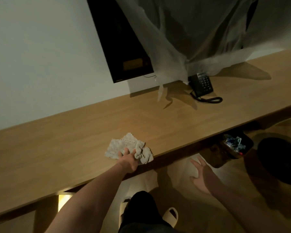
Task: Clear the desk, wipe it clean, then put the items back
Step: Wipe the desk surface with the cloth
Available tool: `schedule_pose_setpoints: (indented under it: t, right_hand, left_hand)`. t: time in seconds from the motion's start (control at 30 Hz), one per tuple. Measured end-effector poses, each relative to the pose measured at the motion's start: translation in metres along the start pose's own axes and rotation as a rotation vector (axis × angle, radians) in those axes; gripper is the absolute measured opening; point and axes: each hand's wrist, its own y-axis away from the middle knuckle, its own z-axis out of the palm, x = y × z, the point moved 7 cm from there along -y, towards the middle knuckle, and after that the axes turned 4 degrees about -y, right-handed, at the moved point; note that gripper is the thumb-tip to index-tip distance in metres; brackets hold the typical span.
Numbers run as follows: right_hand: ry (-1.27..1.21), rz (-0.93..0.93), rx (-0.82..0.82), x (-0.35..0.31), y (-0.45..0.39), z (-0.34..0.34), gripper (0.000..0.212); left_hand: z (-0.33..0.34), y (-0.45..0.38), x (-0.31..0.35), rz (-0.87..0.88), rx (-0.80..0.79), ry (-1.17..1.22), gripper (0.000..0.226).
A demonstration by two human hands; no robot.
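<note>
Left hand point(127, 158) seemingly presses paper towel point(124, 146) on desk point(74, 140) w/ straight fingers.

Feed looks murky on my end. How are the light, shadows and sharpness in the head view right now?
Head view: dim, warm light; the desk is evenly lit, but under its edge it goes dark. The curtain throws hard shadows beside the phone. The cloth under the left hand is fairly sharp; the right hand is dim and soft. Wide-angle lens tilts the desk line.
</note>
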Motion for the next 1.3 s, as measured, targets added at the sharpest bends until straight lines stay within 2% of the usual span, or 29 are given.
schedule_pose_setpoints:
  t: [0.2,0.33,0.47,0.57,0.73,1.0,1.17,1.3]
  right_hand:
    - [-0.082,0.024,0.048,0.036,-0.015,-0.053,0.081]
    - [-0.089,0.049,0.027,0.057,-0.038,-0.079,0.082]
    - [-0.097,0.116,0.049,0.081,-0.061,-0.112,0.081]
    - [-0.095,0.169,0.052,0.097,-0.078,-0.139,0.081]
    - [-0.097,0.214,0.103,0.126,-0.102,-0.181,0.082]
    - [-0.119,0.241,0.118,0.169,-0.136,-0.257,0.082]
    - [-0.058,0.199,0.153,0.194,-0.165,-0.306,0.077]
    - [-0.088,0.205,0.162,0.225,-0.190,-0.347,0.079]
  left_hand:
    - [-0.009,-0.024,0.086,0.154,0.016,-0.064,0.059]
    - [-0.001,-0.070,0.113,0.065,0.064,-0.058,0.069]
    - [-0.007,-0.101,0.137,0.074,0.139,-0.011,0.075]
    - [-0.025,-0.107,0.171,0.135,0.195,0.086,0.061]
    - [-0.099,-0.102,0.279,0.416,0.332,0.231,0.059]
    - [-0.219,-0.119,0.416,0.585,0.570,0.389,0.047]
    - [-0.282,-0.159,0.488,0.608,0.642,0.329,0.054]
    - [-0.319,-0.199,0.533,0.538,0.679,0.300,0.058]
